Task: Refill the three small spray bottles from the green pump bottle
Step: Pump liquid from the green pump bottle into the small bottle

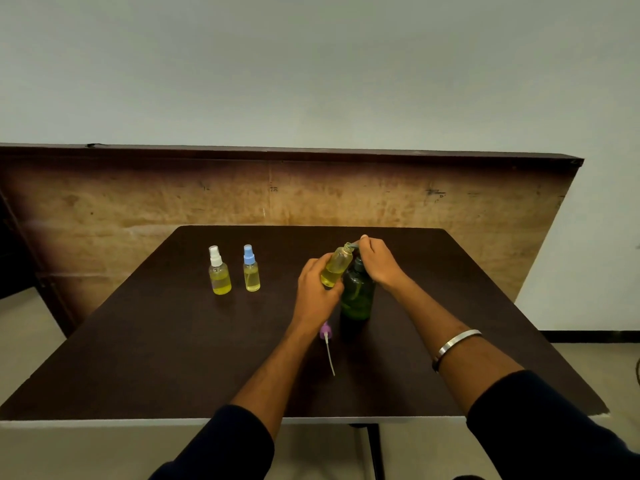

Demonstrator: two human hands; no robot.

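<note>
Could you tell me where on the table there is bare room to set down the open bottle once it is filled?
Bare tabletop lies between the blue-capped bottle and the left hand, and along the near edge left of the purple sprayer head. It is crowded around the green pump bottle, where both hands work.

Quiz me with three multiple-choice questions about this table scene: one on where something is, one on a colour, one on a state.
1. Where does the loose purple spray cap with its thin dip tube lie?
A. on the dark table, nearer the person than the green pump bottle
B. on a capped bottle
C. on the floor

2. What colours are the caps on the two small clear spray bottles standing at the left?
A. red, green
B. white, blue
C. both purple

3. The small clear bottle of yellow liquid held in the left hand is:
A. capped
B. lying flat
C. uncapped and tilted

Answers: 1 A, it lies before the dark green pump bottle. 2 B, white and blue. 3 C, its open neck leans toward the pump spout under the right hand.
</note>
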